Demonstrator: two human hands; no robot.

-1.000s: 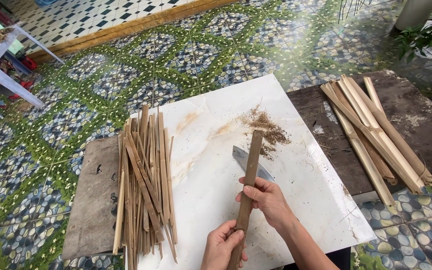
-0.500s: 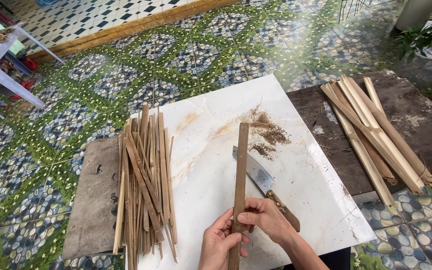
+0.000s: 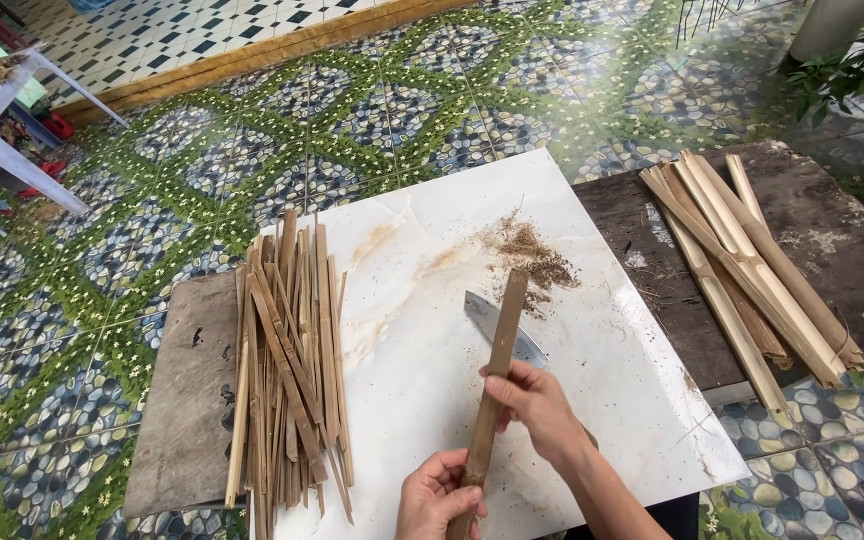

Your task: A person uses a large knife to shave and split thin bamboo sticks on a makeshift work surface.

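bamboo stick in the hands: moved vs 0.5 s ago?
Yes. The bamboo stick has tilted: its top end now leans right toward the sawdust patch, where it stood nearly upright in the frame. Both hands grip its lower part.

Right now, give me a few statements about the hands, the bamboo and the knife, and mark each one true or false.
1. Both hands, left hand and right hand, grip one bamboo strip. True.
2. The knife lies on the dark plank. False: it lies on the white slab.
3. A pile of thin strips lies left of the hands. True.
4. The wide bamboo slats lie on the white slab. False: they lie on the dark plank at right.
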